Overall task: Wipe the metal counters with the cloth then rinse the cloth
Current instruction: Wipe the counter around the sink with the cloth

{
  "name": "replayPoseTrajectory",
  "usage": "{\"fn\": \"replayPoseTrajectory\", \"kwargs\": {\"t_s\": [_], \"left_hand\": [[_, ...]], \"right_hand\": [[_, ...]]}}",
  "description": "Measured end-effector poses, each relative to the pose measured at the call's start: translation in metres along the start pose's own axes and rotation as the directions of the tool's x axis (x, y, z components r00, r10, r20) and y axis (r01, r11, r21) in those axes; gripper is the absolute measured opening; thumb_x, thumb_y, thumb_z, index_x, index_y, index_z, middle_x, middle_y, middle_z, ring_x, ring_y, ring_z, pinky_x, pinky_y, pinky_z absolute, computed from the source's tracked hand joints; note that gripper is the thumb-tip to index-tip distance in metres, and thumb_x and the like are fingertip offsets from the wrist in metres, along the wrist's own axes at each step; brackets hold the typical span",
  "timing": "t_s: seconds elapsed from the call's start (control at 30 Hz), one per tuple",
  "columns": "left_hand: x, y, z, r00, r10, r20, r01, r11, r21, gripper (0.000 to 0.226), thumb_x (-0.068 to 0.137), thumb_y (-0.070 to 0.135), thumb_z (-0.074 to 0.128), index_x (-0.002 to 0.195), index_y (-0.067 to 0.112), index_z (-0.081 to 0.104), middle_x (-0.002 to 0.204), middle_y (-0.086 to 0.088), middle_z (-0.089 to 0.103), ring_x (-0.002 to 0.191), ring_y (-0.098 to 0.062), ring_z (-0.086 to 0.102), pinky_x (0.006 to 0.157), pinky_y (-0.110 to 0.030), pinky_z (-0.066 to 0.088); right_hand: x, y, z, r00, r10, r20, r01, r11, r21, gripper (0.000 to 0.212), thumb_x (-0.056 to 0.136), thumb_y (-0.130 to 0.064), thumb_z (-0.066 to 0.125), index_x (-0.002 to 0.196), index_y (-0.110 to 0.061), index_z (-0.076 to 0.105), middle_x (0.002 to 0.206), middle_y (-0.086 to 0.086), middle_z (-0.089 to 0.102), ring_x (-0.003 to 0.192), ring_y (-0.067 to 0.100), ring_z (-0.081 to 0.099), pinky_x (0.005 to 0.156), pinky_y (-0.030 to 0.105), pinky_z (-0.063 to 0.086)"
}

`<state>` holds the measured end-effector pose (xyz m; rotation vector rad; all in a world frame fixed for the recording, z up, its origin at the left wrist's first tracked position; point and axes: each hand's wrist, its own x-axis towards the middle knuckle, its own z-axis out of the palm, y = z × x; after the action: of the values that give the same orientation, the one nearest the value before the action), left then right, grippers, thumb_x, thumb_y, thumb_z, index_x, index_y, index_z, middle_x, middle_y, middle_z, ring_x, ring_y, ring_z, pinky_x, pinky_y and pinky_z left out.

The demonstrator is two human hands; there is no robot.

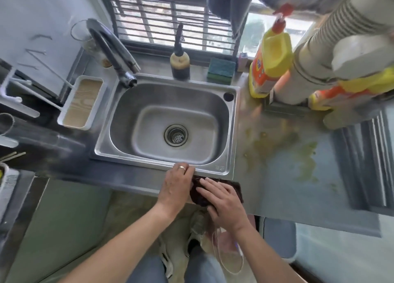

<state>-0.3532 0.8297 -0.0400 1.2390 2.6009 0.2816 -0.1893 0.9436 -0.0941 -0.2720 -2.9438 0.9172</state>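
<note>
1. Head view, counter [283, 189]: metal surface running around the sink; yellow-green smears and crumbs lie on the stretch to the right of the basin.
2. Sink [170, 163]: stainless basin set into the counter, drain strainer at centre, faucet [110, 50] arching over its far left corner.
3. Cloth [234, 187]: dark brown, crumpled, lying on the counter's front strip just below the sink's near rim, its lower edge at the counter's front edge.
4. Left hand [174, 183]: palm down beside the cloth's left end, fingers curled with the tips on the sink's near rim; a ring on one finger. Whether it pinches the cloth cannot be told.
5. Right hand [221, 201]: laid flat over the cloth, fingers extended and slightly spread, pressing down rather than gripping.
6. Back ledge: dark dispenser bottle [179, 65] and green-blue sponge [220, 71] under the window.
7. Right side: yellow-and-orange pump bottle [266, 67], blurred, beside a pale ribbed pipe [315, 54].
8. Left side: white tray [83, 102] with a wood-grain base, just beside the sink.
</note>
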Motion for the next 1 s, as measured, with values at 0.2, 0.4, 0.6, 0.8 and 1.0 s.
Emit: {"fn": "replayPoseTrajectory", "kwargs": {"t_s": [0.2,0.4,0.6,0.8,1.0], "left_hand": [[0.000,0.000,0.012,0.999,0.053,-0.006,-0.053,0.998,0.038,0.022,0.081,0.004,0.069,0.096,0.019,0.063,0.095,-0.001,0.062,0.089,-0.024,0.052,0.069,-0.035,0.044],[-0.010,0.000,0.008,0.997,0.068,0.043,-0.071,0.995,0.068,0.031,0.075,-0.003,0.060,0.099,0.016,0.062,0.101,-0.004,0.060,0.092,-0.027,0.053,0.068,-0.035,0.042],[-0.013,0.008,0.009,0.997,0.027,0.068,-0.031,0.998,0.052,0.038,0.069,-0.003,0.055,0.102,0.015,0.059,0.107,-0.005,0.057,0.102,-0.028,0.053,0.075,-0.036,0.048],[-0.011,0.019,0.018,0.997,0.065,0.053,-0.066,0.998,0.022,0.038,0.076,-0.001,0.052,0.111,0.013,0.058,0.115,-0.005,0.056,0.108,-0.027,0.052,0.087,-0.035,0.048],[0.007,0.050,0.027,0.983,0.180,0.044,-0.180,0.984,-0.021,0.042,0.069,-0.005,0.059,0.107,0.014,0.061,0.112,-0.004,0.057,0.101,-0.025,0.052,0.081,-0.033,0.047]], "right_hand": [[-0.033,0.017,-0.011,0.990,0.101,-0.101,-0.112,0.988,-0.104,0.060,0.080,-0.021,0.059,0.140,-0.031,0.062,0.158,-0.011,0.046,0.147,0.006,0.041,0.103,0.037,0.040],[-0.045,0.006,-0.011,0.865,0.371,-0.338,-0.424,0.901,-0.094,0.052,0.080,-0.018,0.050,0.128,-0.022,0.070,0.144,-0.001,0.062,0.128,0.021,0.061,0.091,0.046,0.051],[-0.016,-0.049,0.024,0.788,0.512,-0.341,-0.513,0.853,0.095,0.069,0.082,-0.017,0.049,0.149,-0.026,0.051,0.164,0.000,0.038,0.154,0.019,0.031,0.121,0.046,0.028],[-0.028,-0.024,0.027,0.861,0.427,-0.276,-0.438,0.899,0.023,0.070,0.087,-0.015,0.058,0.154,-0.030,0.045,0.168,-0.006,0.028,0.158,0.011,0.017,0.128,0.043,0.019],[-0.053,0.029,-0.001,0.833,0.436,-0.342,-0.468,0.884,-0.013,0.064,0.086,-0.016,0.051,0.150,-0.023,0.052,0.166,0.002,0.035,0.157,0.017,0.023,0.125,0.049,0.027]]}}
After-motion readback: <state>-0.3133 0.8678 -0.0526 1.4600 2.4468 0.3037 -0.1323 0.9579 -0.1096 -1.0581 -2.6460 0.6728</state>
